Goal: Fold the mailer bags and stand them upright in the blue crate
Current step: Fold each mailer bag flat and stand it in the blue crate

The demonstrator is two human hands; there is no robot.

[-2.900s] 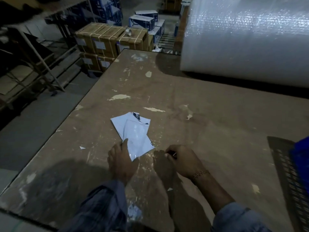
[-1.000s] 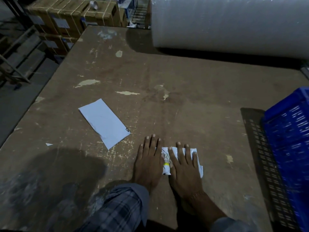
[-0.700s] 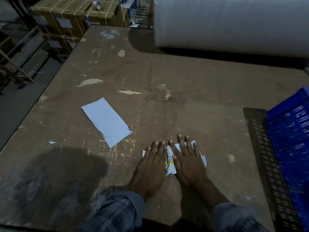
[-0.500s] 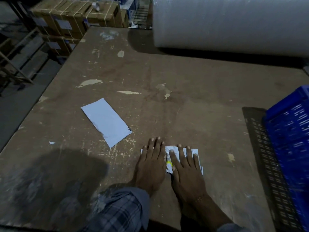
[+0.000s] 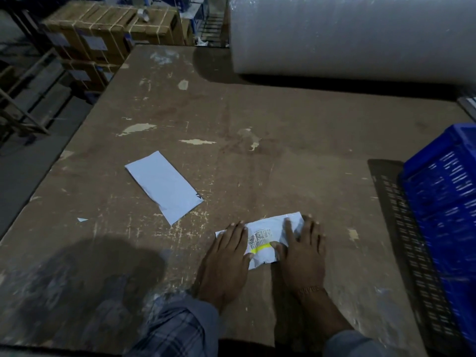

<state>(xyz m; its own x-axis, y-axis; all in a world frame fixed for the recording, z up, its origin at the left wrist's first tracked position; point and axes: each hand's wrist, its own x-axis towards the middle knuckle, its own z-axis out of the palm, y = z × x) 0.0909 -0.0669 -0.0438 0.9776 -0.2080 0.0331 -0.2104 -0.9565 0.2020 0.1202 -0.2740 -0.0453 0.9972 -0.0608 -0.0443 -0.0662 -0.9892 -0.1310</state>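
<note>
Both hands flat on a folded white mailer bag [image 5: 268, 240] at the near middle of the tabletop [image 5: 283, 150]; left hand [image 5: 226, 258] presses its left end, fingers [image 5: 235, 233] straight and held close together, palm down; right hand [image 5: 304, 251] presses its right end, fingers [image 5: 289, 229] straight and slightly spread, thumb lying across the bag's near edge; neither hand curls round or pinches the bag; between the hands a label with printed codes and a yellow stripe faces up; second mailer bag [image 5: 163, 185], plain white and flat, lies diagonal on the tabletop to the left and farther off, well apart from both hands; blue crate [image 5: 448, 202] stands at the right edge of the tabletop, slotted wall toward the hands, partly cut off by the frame, inside not visible; big roll of bubble wrap [image 5: 355, 34] lies across the far side of the tabletop; strapped cardboard boxes [image 5: 108, 29] stacked beyond the far left corner; plaid sleeve on the left arm; dim light, tabletop worn and scuffed.
</note>
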